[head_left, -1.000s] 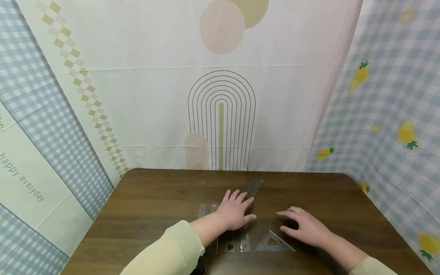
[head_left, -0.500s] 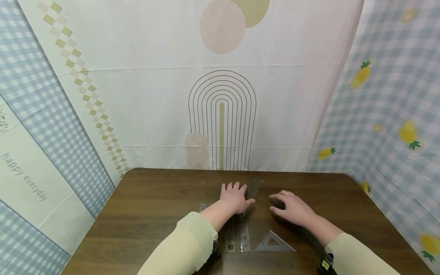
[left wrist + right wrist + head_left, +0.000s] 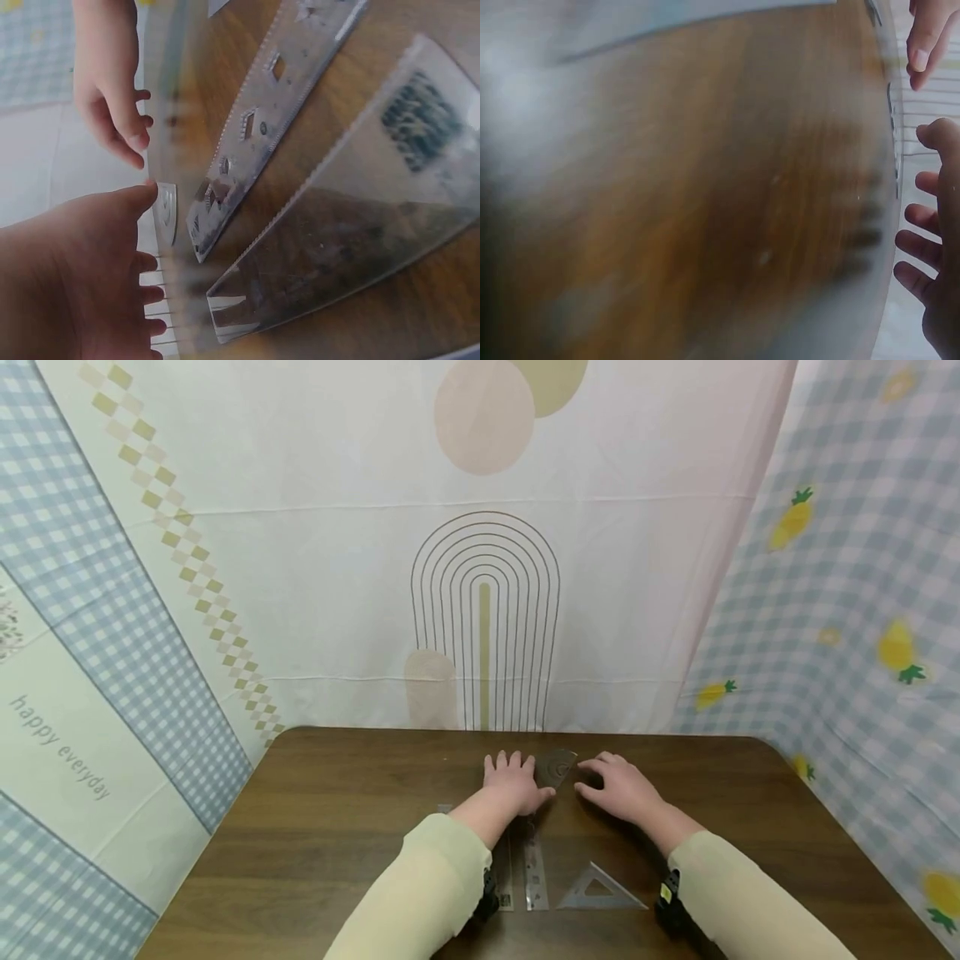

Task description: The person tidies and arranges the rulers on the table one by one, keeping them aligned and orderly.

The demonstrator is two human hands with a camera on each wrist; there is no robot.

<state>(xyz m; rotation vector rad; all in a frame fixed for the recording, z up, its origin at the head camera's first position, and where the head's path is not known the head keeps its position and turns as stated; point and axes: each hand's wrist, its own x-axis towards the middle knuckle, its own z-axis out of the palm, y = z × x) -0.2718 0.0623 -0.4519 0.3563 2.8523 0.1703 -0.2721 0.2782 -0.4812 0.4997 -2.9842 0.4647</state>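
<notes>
A clear protractor (image 3: 557,766) with concentric arcs lies near the table's back, between my two hands. At its left side is my left hand (image 3: 513,783), fingers spread and straight, thumb pointing toward the protractor. My right hand (image 3: 618,787) hovers on the other side, fingers loosely bent, thumb and forefinger apart and close to the protractor's right edge. Neither hand grips anything. Below my left hand lie a clear ruler with cut-out shapes (image 3: 262,112) and a wider clear ruler (image 3: 352,202). My left arm partly hides the rulers in the head view.
A clear triangular set square (image 3: 600,889) lies on the brown wooden table (image 3: 337,827), right of the rulers. The end of another clear ruler (image 3: 445,808) shows beside my left forearm. Patterned cloth (image 3: 337,568) hangs behind the table.
Both hands have moved away from me toward the back of the table. My right hand has also come left, up to the protractor. The rulers and set square have stayed put.
</notes>
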